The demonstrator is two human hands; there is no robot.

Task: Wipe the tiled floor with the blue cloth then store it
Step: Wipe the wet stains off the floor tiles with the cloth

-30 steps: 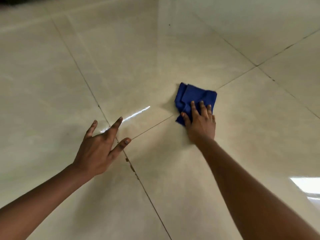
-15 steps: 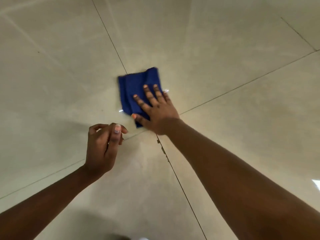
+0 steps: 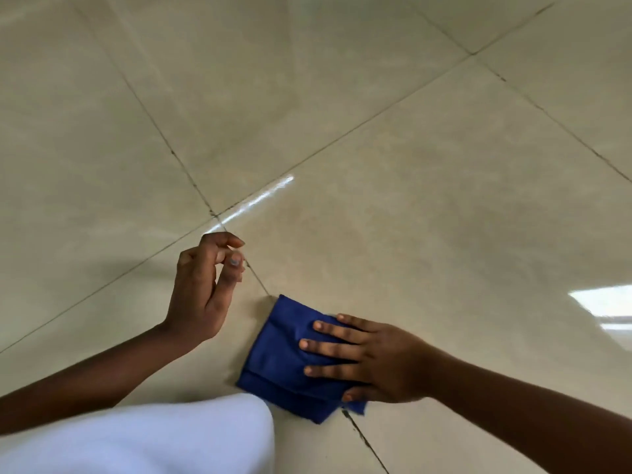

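A folded blue cloth (image 3: 277, 360) lies flat on the glossy beige tiled floor (image 3: 393, 165), over a grout line near the bottom middle. My right hand (image 3: 369, 360) presses down on the cloth's right half with fingers spread, pointing left. My left hand (image 3: 205, 289) hovers above the floor to the cloth's upper left, fingers loosely curled with thumb near fingertips, holding nothing.
A white-clothed knee (image 3: 143, 439) fills the bottom left, right beside the cloth. Dark grout lines cross the floor, meeting at a corner (image 3: 214, 213). Window glare shows at the right edge (image 3: 605, 302).
My right hand has dragged the cloth back toward me and to the right, across the grout line. My left hand stayed curled and lifted. The knee has come into view.
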